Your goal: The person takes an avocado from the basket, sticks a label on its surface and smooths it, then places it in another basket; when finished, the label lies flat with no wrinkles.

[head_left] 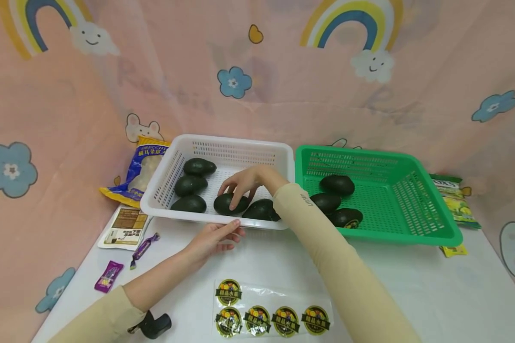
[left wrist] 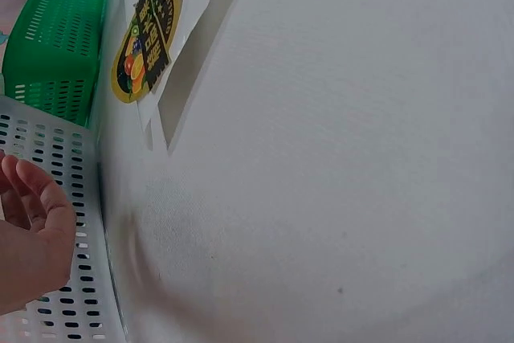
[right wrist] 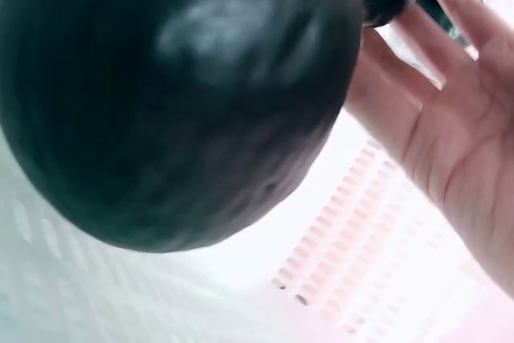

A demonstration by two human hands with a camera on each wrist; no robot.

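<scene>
My right hand (head_left: 245, 183) reaches down into the white basket (head_left: 236, 143) and grips a dark green avocado (head_left: 227, 205) from above, fingers and thumb bent round it. Another avocado (head_left: 262, 209) lies just right of it; in the right wrist view a large avocado (right wrist: 185, 102) is close to the camera. At the basket's front rim is my left hand (head_left: 214, 240), its thumb at the rim and its other fingers loosely bent below; the left wrist view shows this hand (left wrist: 36, 234) beside the perforated wall. Several more avocados (head_left: 190, 185) line the basket's left side.
A green basket (head_left: 437, 209) at right holds three avocados (head_left: 336, 185), one bearing a round label. A sheet of round fruit stickers (head_left: 257, 320) lies in front. At left are a blue-yellow bag (head_left: 141, 171), a flat packet (head_left: 124, 227), wrapped candies (head_left: 109, 276) and a black object (head_left: 156, 326).
</scene>
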